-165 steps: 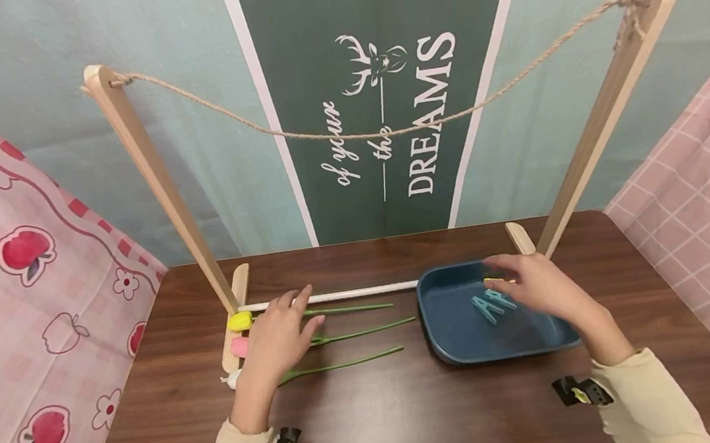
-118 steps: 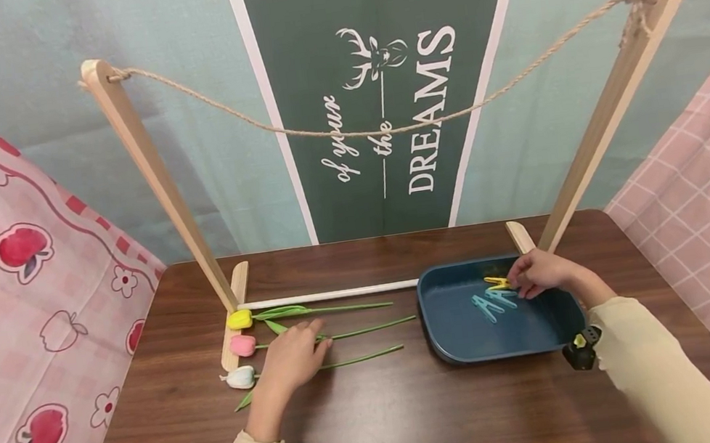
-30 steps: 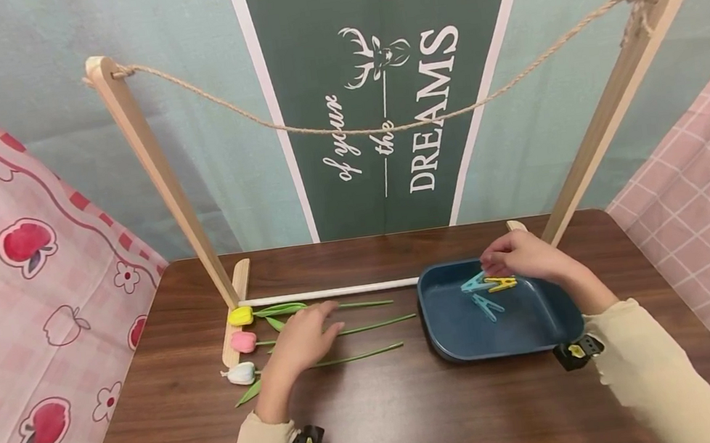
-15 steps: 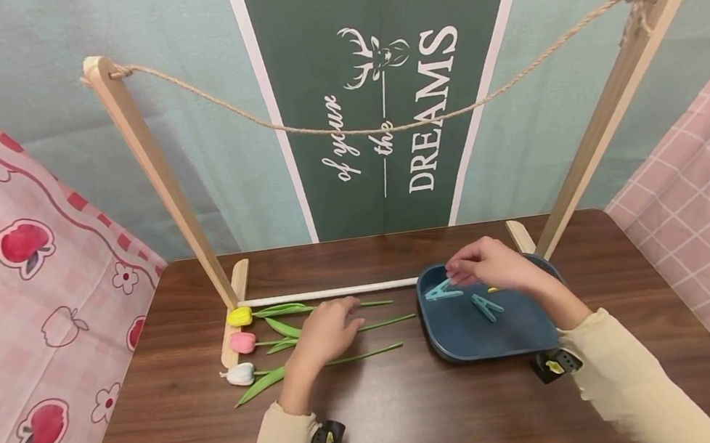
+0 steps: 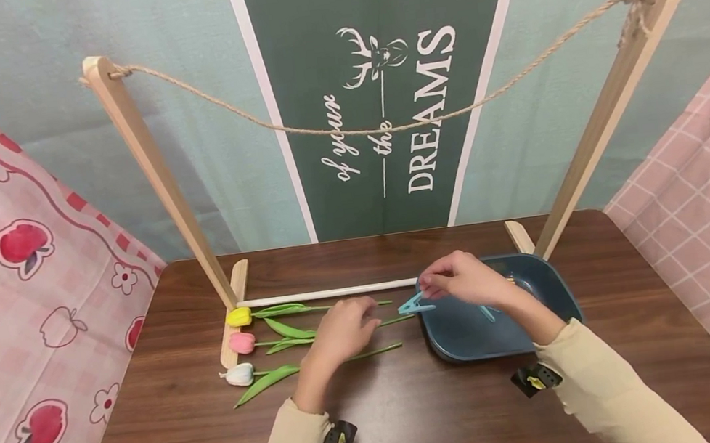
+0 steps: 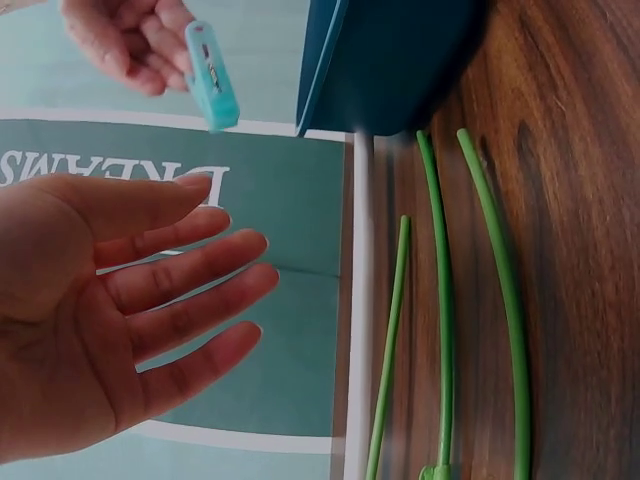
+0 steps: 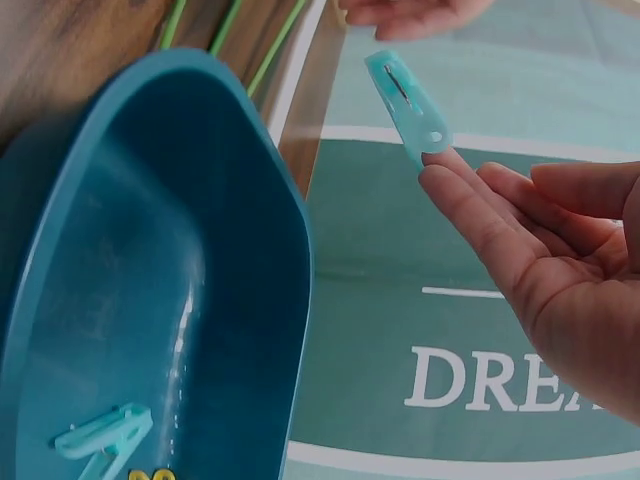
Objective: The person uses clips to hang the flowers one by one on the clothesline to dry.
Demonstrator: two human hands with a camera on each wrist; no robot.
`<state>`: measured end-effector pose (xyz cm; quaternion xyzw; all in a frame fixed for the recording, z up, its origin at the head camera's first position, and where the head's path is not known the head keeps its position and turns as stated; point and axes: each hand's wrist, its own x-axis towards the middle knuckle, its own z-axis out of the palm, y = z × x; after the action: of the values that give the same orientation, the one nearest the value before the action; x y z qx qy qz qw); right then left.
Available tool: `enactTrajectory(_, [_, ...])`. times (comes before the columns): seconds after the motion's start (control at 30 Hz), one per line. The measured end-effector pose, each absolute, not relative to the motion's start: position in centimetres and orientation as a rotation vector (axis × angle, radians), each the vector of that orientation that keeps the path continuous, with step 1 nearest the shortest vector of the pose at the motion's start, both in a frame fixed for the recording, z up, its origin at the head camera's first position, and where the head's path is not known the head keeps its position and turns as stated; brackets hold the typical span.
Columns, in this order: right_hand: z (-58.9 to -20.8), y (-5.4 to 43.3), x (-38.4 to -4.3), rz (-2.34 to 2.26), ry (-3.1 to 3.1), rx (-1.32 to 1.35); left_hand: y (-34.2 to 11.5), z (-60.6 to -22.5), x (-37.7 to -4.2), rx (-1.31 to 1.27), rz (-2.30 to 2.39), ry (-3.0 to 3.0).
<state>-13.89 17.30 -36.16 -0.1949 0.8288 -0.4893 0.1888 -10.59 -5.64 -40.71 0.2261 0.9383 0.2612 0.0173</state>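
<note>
A light-blue clothespin (image 5: 415, 305) hangs from the fingertips of my right hand (image 5: 474, 285), just past the left rim of the dark-blue basin (image 5: 474, 343). The right wrist view shows one leg of this clothespin (image 7: 408, 105) at the index fingertip. Inside the basin lie a second blue clothespin (image 7: 108, 435) and something yellow (image 7: 152, 475), mostly cut off. My left hand (image 5: 343, 332) hovers with relaxed fingers over the tulip stems, and its palm (image 6: 70, 340) holds nothing. Yellow (image 5: 239, 317), pink (image 5: 242, 343) and white (image 5: 239, 375) tulips lie side by side, their stems pointing right.
A twine rope (image 5: 377, 131) sags between a left wooden post (image 5: 155, 175) and a right wooden post (image 5: 609, 119). A white rod (image 5: 337, 292) runs along the table behind the tulips. Patterned cloths stand at the back and both sides of the brown table (image 5: 404, 420).
My right hand has carried the blue clothespin leftward out of the basin toward my left hand. The left hand has shifted right along the stems.
</note>
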Motion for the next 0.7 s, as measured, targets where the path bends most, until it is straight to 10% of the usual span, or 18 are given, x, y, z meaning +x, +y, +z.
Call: enactTrajectory(0.7, [-36.7, 15.6, -13.2, -1.417, 2.257, -0.583, -4.6, -40.4, -10.5, 0.719, 0.862, 2.893])
